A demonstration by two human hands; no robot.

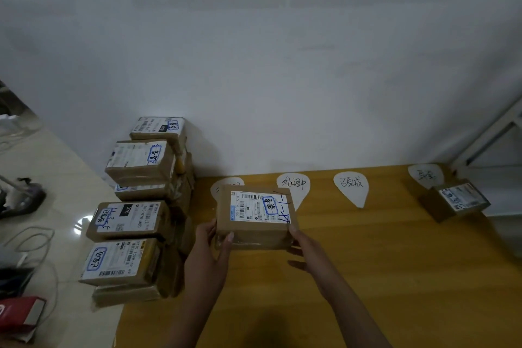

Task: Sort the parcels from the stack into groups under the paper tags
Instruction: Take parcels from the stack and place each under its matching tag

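I hold a brown parcel (254, 216) with a white shipping label between both hands, over the wooden table (395, 263). My left hand (210, 246) grips its left front corner, and my right hand (303, 246) grips its right front corner. The parcel partly covers the leftmost paper tag (226, 183). Two more tags (293, 182) (351, 185) lie to the right, and a fourth tag (425, 175) sits at the far right with one parcel (457, 200) below it. Stacks of parcels (132, 206) stand along the table's left edge.
A white wall runs behind the table. The tiled floor (56, 178) on the left holds cables, dark objects and a red box (19, 313). A white window frame (494, 135) rises at the far right.
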